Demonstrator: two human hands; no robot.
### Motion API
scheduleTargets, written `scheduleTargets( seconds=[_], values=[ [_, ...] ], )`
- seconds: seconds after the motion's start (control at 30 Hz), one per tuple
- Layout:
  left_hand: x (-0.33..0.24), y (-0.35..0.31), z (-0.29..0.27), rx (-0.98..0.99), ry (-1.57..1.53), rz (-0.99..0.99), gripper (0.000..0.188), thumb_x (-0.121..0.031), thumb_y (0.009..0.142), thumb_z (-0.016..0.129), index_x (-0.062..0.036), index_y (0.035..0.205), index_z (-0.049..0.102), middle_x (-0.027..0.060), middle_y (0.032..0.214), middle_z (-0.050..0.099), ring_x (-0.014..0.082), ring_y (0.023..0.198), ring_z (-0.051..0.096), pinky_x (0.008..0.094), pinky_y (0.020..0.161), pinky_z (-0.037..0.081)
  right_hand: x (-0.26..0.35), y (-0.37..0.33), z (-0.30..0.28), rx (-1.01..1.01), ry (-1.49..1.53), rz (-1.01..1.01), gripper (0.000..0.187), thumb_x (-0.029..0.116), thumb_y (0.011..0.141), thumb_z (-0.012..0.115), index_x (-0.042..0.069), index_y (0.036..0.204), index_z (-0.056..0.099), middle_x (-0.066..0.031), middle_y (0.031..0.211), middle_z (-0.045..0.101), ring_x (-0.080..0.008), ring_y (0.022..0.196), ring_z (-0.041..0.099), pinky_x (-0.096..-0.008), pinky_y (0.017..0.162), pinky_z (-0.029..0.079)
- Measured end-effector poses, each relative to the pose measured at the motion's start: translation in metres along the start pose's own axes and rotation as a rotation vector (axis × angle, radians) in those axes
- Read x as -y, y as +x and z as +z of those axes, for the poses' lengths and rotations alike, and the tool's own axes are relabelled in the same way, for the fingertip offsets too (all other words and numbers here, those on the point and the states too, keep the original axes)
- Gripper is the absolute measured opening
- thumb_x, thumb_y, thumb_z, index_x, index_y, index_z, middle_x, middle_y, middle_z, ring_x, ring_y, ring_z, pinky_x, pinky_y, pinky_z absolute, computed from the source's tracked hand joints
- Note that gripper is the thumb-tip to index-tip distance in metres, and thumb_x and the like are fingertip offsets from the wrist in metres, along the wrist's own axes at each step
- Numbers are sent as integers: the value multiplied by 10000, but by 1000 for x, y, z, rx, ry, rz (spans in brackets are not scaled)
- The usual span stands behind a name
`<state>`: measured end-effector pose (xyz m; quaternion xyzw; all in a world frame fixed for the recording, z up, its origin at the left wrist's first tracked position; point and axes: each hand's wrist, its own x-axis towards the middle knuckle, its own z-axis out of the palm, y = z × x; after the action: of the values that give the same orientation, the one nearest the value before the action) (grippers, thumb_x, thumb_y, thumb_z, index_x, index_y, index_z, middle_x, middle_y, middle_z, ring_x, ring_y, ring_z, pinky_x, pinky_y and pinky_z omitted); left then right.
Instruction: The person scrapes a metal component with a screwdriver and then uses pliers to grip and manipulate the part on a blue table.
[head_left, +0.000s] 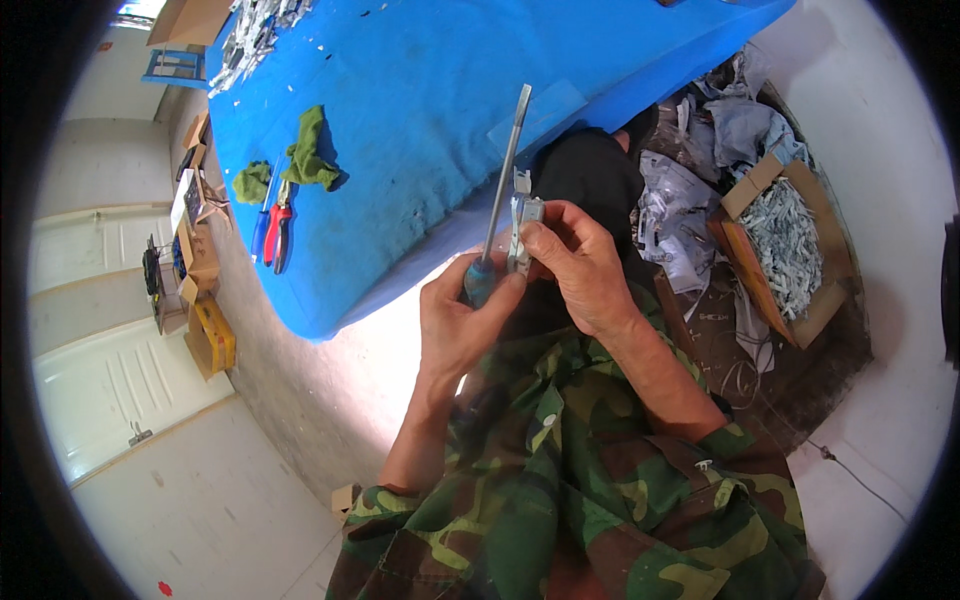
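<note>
My left hand [450,325] is closed around the blue handle of a screwdriver [508,165], whose long metal shaft points up and away. Its thumb also presses on the lower end of a small silver-grey metal piece [518,235]. From the other side, the thumb and fingers of my right hand [588,265] pinch the same piece at a grey block-like part. The two hands nearly meet in front of my body, just off the table's near edge. What the fingers cover of the piece cannot be made out.
On the blue-covered table [400,110] lie red-handled pliers [279,228], a blue-handled tool [260,235] and green cloth pieces [312,150]. Silvery strips [255,40] are heaped at the far left. A cardboard box [755,280] full of strips and crumpled plastic bags [680,215] stand right.
</note>
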<state>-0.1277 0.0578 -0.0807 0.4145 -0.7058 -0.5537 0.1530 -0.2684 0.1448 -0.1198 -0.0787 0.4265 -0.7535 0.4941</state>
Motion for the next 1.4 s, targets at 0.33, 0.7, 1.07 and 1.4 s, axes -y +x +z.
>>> scheduleTargets(
  seconds=[0.33, 0.7, 1.07, 1.4],
  values=[
    [1, 1, 0, 14, 28, 56, 283, -237, 907, 804, 4, 1031, 719, 13, 780, 683, 78, 669, 610, 242, 593, 475, 0, 0, 0, 9, -98, -66, 223, 136, 994, 729, -43, 1113, 669, -40, 976, 705, -88, 874, 664, -267, 757, 583],
    [6, 0, 2, 0, -32, -3, 212, -190, 930, 769, 8, 984, 713, -7, 695, 643, 70, 590, 573, 245, 534, 443, -5, 3, -10, 108, -112, 4, 307, 140, 1005, 707, -80, 1215, 666, -80, 1041, 731, -112, 910, 683, -270, 779, 579],
    [5, -5, -4, -1, -48, -1, 184, -158, 938, 757, 16, 980, 716, 5, 691, 649, 77, 562, 579, 245, 507, 446, -14, 6, -16, 187, 102, 49, 235, 105, 1023, 678, -42, 1204, 707, -72, 1047, 748, -127, 941, 704, -300, 853, 586],
    [10, -6, -6, -19, -11, 37, 221, -181, 939, 768, 26, 999, 718, 13, 720, 665, 76, 604, 590, 243, 544, 462, -15, 9, -16, 237, 77, 35, 231, 109, 1018, 688, -18, 1211, 692, -59, 1036, 731, -126, 930, 691, -286, 830, 579]
  ],
)
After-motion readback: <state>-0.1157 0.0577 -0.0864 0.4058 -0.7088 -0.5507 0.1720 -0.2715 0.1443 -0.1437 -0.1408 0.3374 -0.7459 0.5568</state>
